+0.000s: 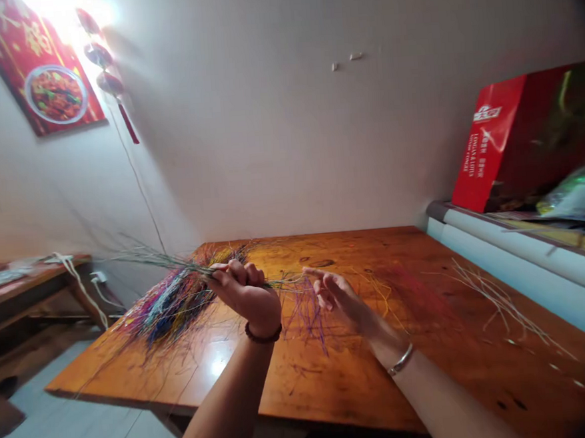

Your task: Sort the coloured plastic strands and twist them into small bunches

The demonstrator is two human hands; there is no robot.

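My left hand (242, 286) is closed around a bundle of thin grey-green strands (160, 258), held above the wooden table. Their long ends fan out to the left, while a few shorter ends stick out towards my right hand (335, 296). That hand hovers near those short ends, index finger stretched out and the other fingers partly bent; nothing is clearly held in it. Beneath and left of my left hand lies a large pile of dyed strands (173, 304) in blue, pink, yellow and other colours. Purple strands (306, 315) are scattered below the hands.
Yellow strands (377, 286), blurred reddish strands (417, 287) and pale strands (503, 298) lie on the wooden table (284, 380). On the right, a red box (492, 145) and a plastic bag (581, 185) rest above white rolls (519, 243). A wall stands behind; another table (75, 267) is left.
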